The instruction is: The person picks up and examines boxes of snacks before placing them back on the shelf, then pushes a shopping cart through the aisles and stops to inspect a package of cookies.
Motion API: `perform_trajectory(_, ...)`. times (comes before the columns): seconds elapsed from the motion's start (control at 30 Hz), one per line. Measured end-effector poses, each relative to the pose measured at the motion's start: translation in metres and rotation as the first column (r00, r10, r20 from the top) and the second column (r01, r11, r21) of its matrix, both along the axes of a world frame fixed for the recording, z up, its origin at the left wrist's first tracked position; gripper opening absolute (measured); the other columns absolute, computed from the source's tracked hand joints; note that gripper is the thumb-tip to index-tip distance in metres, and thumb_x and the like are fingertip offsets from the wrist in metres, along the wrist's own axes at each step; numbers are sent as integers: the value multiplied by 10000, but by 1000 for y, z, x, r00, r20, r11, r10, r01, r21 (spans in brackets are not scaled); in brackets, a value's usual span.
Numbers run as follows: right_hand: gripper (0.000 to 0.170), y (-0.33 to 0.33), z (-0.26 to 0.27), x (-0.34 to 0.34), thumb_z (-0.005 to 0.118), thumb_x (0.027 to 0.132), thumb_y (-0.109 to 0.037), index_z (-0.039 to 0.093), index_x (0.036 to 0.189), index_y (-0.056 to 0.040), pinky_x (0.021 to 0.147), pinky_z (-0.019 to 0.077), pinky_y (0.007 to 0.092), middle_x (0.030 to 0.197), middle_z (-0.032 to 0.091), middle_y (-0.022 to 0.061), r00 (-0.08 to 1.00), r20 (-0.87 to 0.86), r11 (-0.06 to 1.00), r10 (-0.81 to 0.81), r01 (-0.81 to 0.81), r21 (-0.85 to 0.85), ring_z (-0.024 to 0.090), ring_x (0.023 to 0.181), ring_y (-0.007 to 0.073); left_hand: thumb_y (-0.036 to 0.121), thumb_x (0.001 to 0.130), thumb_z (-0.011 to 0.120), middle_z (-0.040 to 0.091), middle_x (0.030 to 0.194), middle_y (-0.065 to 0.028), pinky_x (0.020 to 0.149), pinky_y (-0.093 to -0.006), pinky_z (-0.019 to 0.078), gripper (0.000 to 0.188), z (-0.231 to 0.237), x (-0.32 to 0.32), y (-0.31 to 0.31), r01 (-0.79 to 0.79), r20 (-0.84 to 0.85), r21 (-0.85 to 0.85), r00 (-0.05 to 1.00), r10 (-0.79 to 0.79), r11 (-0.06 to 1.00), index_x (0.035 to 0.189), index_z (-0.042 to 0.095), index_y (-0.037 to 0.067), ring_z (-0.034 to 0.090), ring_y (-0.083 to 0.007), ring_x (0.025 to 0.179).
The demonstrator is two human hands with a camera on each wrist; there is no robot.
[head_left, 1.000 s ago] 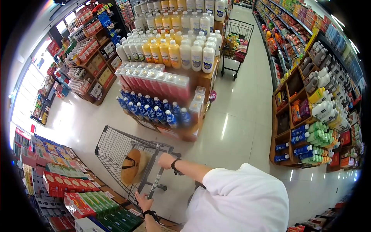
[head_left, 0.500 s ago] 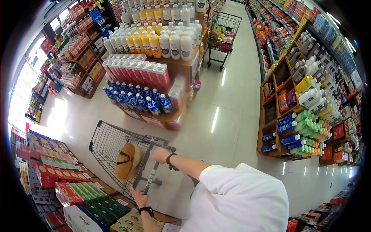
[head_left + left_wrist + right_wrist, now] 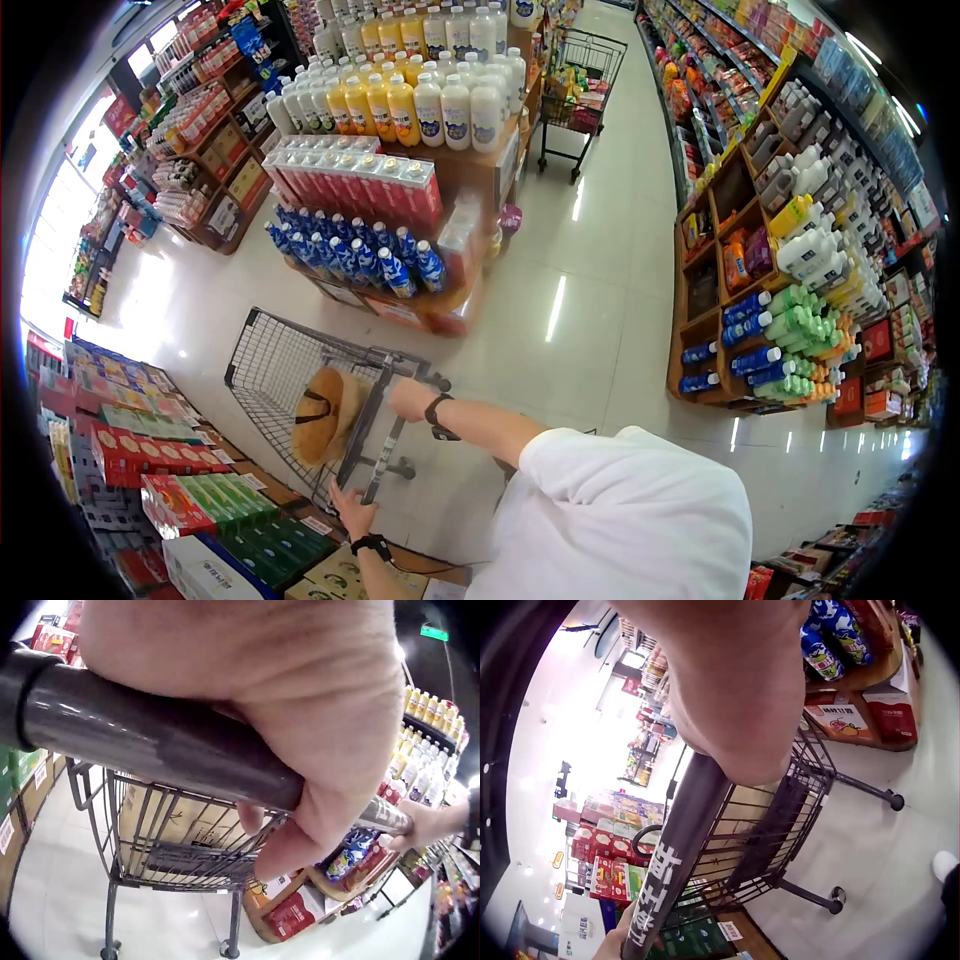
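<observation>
A grey wire shopping cart (image 3: 268,352) stands at the lower left of the head view, with a round tan bag (image 3: 316,418) with a dark strap lying inside. My left hand (image 3: 353,512) grips the near-left end of its handle (image 3: 386,450); in the left wrist view the thumb and a fingertip of this hand (image 3: 300,742) show below the grey bar (image 3: 157,735). Farther along the same bar, my right hand (image 3: 410,400) is closed round it. In the right wrist view this hand (image 3: 735,697) covers the bar's upper end, its fingers mostly hidden.
Ahead stands a display of bottles (image 3: 400,112) and pink cartons (image 3: 390,185) on a wooden base. Stacked boxes (image 3: 205,505) line the left, close to the cart. Another cart (image 3: 575,100) stands in the aisle (image 3: 600,260). Shelves with bottles (image 3: 755,320) are on the right.
In the head view, the displays, the cart and both hands have shifted left, the displays also upward, mostly in the first half second. Both hands have stayed on the handle.
</observation>
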State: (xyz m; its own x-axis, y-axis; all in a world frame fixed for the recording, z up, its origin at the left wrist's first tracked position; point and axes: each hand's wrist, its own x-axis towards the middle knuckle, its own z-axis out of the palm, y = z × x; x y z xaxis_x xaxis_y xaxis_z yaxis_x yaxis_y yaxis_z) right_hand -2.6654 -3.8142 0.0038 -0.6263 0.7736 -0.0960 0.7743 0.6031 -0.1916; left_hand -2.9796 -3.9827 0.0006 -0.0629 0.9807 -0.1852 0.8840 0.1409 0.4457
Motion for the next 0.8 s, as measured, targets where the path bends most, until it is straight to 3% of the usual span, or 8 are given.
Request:
perform_trajectory(0.23, 56, 58, -6, -27, 710, 667, -135, 752, 700, -116, 673, 551, 404, 746, 718, 100, 999, -31, 1000, 14, -14, 10, 711, 746, 298, 44, 513, 781, 281, 1602, -184, 1165, -492, 307, 310, -6, -27, 59, 3, 20, 13, 1000, -4, 1000, 780, 624, 50, 218, -425, 1482)
perform_trajectory(0.4, 35, 136, -7, -62, 721, 661, -146, 743, 682, -130, 650, 543, 404, 735, 716, 91, 998, -51, 999, 30, -29, 22, 710, 741, 287, 36, 507, 770, 280, 1604, -182, 1153, -495, 323, 308, -8, -61, 133, -11, 12, 4, 1000, 11, 1000, 770, 611, 44, 207, -427, 1487)
perform_trajectory(0.5, 42, 188, -5, -90, 732, 672, -143, 756, 702, -127, 692, 546, 399, 765, 722, 84, 1000, -16, 999, 25, -25, -19, 709, 792, 275, 36, 519, 763, 268, 1612, -181, 1163, -499, 316, 297, -2, -88, 186, -16, 0, -33, 1000, 16, 999, 788, 639, 45, 209, -424, 1488)
perform_trajectory(0.63, 58, 247, -19, -136, 718, 692, -145, 756, 723, -114, 672, 550, 416, 767, 723, 106, 999, -49, 999, -15, 12, -52, 714, 763, 294, 54, 531, 765, 267, 1618, -172, 1166, -470, 334, 276, -24, -148, 247, 47, -37, 44, 998, -46, 998, 798, 693, 56, 234, -412, 1486)
perform_trajectory(0.8, 82, 321, -1, -199, 696, 706, -139, 757, 741, -98, 669, 551, 415, 775, 723, 125, 999, -34, 997, -26, 24, -77, 716, 767, 305, 91, 520, 782, 288, 1618, -144, 1119, -461, 393, 265, 4, -217, 350, 32, -92, -45, 995, -36, 998, 777, 716, 88, 256, -371, 1491)
